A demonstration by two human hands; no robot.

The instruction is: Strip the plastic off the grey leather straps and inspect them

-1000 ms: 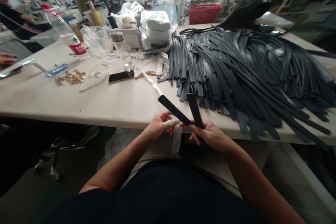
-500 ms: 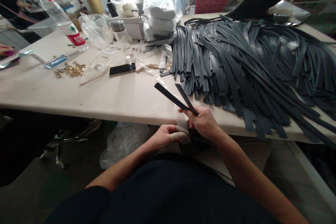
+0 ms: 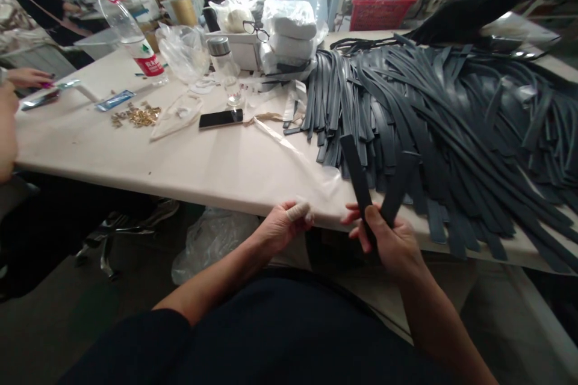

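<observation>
My right hand (image 3: 392,237) is wrapped round two flat black strips (image 3: 356,168), whose free ends fan apart in a V above the table's front edge. Some of its fingers reach out to the left past the strips. To its left, at the table edge, my left hand (image 3: 286,222) is closed with thumb and fingers together. A pale finger cover sits on one of its digits, and whatever it pinches is too small to make out. Between the hands and the phone, a clear plastic strip (image 3: 289,147) stretches over the tabletop. A large heap of dark grey strips (image 3: 406,102) lies just beyond my right hand.
The pale table (image 3: 217,171) holds a black phone (image 3: 221,118), small gold metal pieces (image 3: 144,116), a glass jar (image 3: 223,63), a plastic bottle (image 3: 144,54) and wrapped white bundles (image 3: 289,30). A red basket (image 3: 382,11) stands behind. Another person's hand (image 3: 31,77) is at the left.
My right hand has moved right with the black strips and turned them more upright. The hands have separated, and the translucent piece between them is no longer there. The view has shifted slightly.
</observation>
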